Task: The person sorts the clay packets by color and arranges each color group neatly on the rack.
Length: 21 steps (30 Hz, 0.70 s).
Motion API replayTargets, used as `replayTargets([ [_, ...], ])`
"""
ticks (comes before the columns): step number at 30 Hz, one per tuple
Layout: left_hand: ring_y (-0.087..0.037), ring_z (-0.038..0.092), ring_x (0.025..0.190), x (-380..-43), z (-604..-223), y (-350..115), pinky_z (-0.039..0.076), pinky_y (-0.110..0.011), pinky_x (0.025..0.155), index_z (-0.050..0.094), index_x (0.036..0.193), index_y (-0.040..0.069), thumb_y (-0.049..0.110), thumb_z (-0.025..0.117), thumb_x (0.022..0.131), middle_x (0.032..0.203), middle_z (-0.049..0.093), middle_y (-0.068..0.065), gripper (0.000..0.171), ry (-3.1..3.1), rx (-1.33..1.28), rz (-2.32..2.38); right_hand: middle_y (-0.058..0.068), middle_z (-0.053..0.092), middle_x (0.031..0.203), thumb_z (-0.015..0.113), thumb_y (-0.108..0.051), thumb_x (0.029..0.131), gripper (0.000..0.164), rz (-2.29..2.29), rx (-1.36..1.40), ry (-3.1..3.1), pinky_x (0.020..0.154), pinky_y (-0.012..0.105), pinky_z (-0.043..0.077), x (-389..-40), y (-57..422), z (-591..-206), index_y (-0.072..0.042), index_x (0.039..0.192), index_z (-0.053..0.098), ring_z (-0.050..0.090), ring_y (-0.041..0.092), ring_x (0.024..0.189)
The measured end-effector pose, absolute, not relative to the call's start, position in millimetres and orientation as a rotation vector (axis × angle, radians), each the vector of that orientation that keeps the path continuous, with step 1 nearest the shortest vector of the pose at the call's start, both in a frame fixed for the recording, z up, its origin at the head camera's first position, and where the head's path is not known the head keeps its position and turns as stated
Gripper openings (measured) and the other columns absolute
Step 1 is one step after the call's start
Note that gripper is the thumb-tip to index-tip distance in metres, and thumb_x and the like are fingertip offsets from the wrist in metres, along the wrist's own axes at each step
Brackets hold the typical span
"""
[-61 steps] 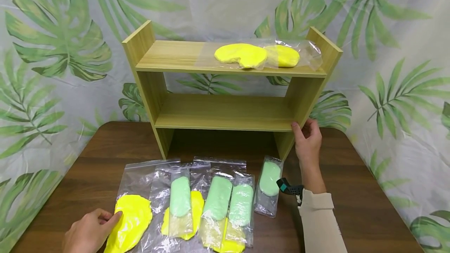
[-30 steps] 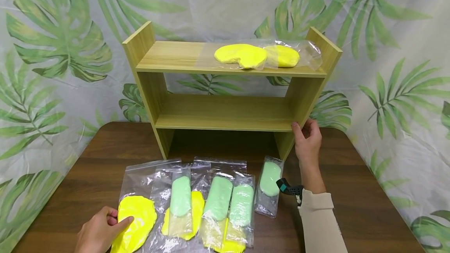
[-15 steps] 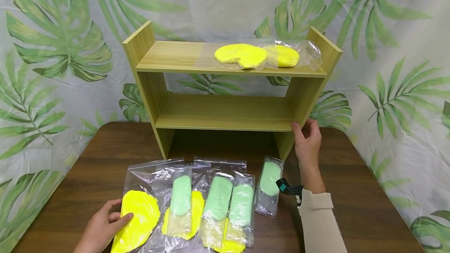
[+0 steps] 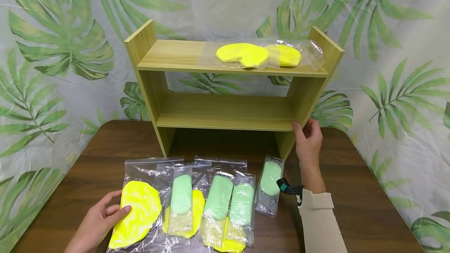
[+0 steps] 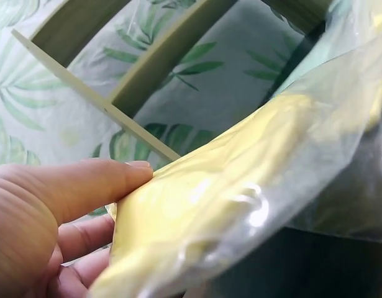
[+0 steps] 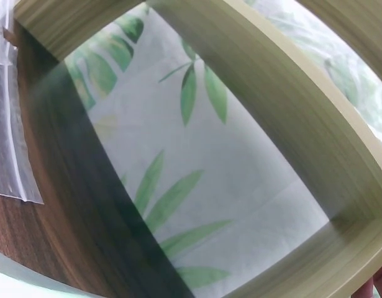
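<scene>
Yellow, bright yellow, and it's a clay-like slab [image 4: 137, 218] in a clear zip bag [image 4: 144, 202], down by the front edge of the dark wooden tabletop [image 4: 362, 206], over to the left! Left hand [image 4: 102, 214] has that bag pinched at its left side, thumb on top, fingers underneath. Across now to the right hand [image 4: 309, 140], gripping the right side panel [image 4: 306, 100] of the wooden shelf unit [image 4: 228, 106] toward the tabletop's back edge, thumb right beside the lower shelf [image 4: 225, 123]. Along the front, more clear bags [image 4: 225, 166] overlap: two yellow slabs [image 4: 198, 210] partly covered by three pale green slabs [image 4: 218, 196] in pouches. One more green pouch [image 4: 270, 180] lies just to their right, near the panel's foot. And up on the top shelf [image 4: 175, 54], two bagged yellow pieces [image 4: 242, 54] sit toward its right end!
</scene>
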<state>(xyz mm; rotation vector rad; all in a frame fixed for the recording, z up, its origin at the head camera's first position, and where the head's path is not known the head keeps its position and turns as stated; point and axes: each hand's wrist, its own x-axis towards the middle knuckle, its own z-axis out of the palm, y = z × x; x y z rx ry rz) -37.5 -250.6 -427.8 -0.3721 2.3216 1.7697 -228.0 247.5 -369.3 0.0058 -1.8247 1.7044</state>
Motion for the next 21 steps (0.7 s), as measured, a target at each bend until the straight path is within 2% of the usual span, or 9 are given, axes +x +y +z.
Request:
replayTargets([
  [5,-0.025,0.068,0.073,-37.0,-417.2,-248.6,0.056,-0.035,0.065,0.032,0.141,0.002,0.012,0.063,0.094,0.093,0.072,-0.01,0.058,2.347,-0.284,1.863,-0.003,0.058,0.097,0.065,-0.014,0.091,0.018,1.681,-0.012,-1.832,0.074,0.021,0.043,-231.7,250.9,-375.5,-0.007,0.107,0.059,0.055,0.012,0.088],
  [10,-0.021,0.067,0.075,-38.3,-404.1,-249.5,0.055,-0.033,0.066,0.034,0.139,0.008,0.012,0.061,0.095,0.093,0.072,-0.005,0.051,2.377,-0.203,1.893,-0.003,0.058,0.098,0.065,-0.015,0.092,0.018,1.679,-0.013,-1.834,0.075,0.02,0.043,-231.9,252.1,-376.5,-0.008,0.107,0.059,0.055,0.012,0.09],
  [15,-0.018,0.067,0.078,-40.1,-391.6,-250.1,0.055,-0.033,0.066,0.041,0.134,0.016,0.006,0.059,0.096,0.096,0.072,-0.004,0.044,2.327,-0.073,1.987,-0.002,0.056,0.099,0.064,-0.01,0.092,0.021,1.699,0.003,-1.84,0.077,0.02,0.043,-226.0,249.2,-369.5,-0.001,0.11,0.057,0.054,0.011,0.091],
  [21,-0.019,0.069,0.08,-45.8,-370.5,-249.0,0.056,-0.034,0.067,0.042,0.134,0.019,0.004,0.058,0.095,0.099,0.072,-0.003,0.044,2.339,0.047,1.986,0.001,0.055,0.099,0.061,-0.004,0.091,0.026,1.685,0.022,-1.857,0.077,0.019,0.043,-213.2,240.3,-353.1,0.01,0.111,0.053,0.053,0.012,0.091],
])
